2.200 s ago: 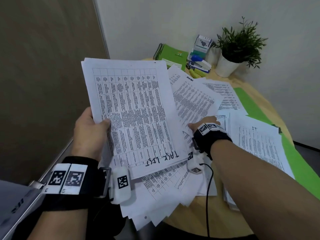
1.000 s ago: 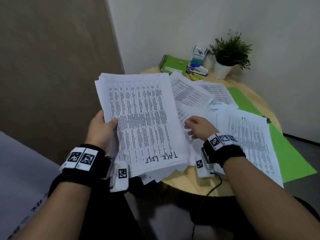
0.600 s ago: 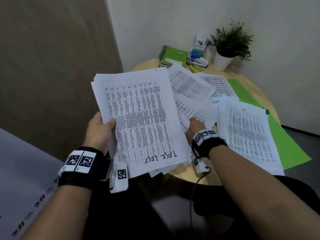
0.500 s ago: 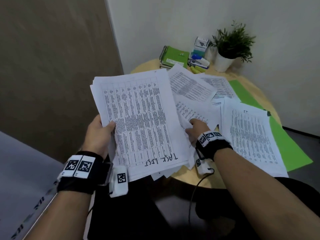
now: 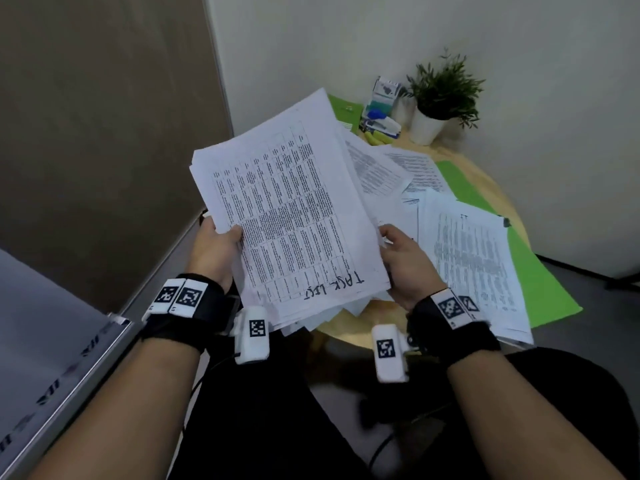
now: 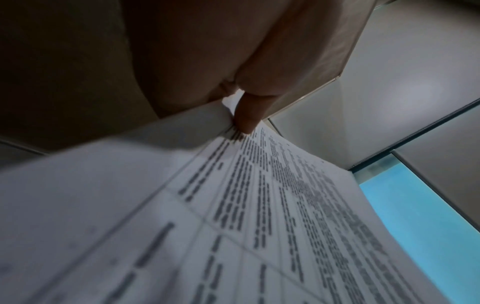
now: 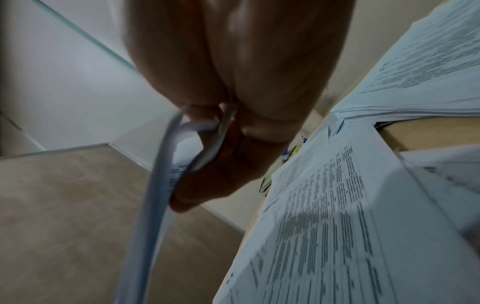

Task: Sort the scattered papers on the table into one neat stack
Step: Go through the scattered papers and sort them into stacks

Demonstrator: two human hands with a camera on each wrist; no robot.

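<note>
A thick bundle of printed papers (image 5: 291,216), its top sheet a table marked "TASK LIST", is held up in front of the round wooden table (image 5: 485,181). My left hand (image 5: 218,244) grips its left edge, thumb on top (image 6: 246,111). My right hand (image 5: 398,251) holds the bundle's right edge, with bent sheets (image 7: 182,148) pinched between its fingers. More loose sheets (image 5: 391,171) lie scattered on the table. A separate pile of papers (image 5: 474,258) lies at the table's right.
A green folder (image 5: 540,285) lies under the right pile. At the table's back stand a potted plant (image 5: 436,98), a green notebook (image 5: 343,107) and a stapler with small office items (image 5: 381,116). A brown wall panel is at the left.
My right hand left the loose sheets on the table and came up to the bundle's right edge with sheets in its fingers. The bundle has tilted clockwise.
</note>
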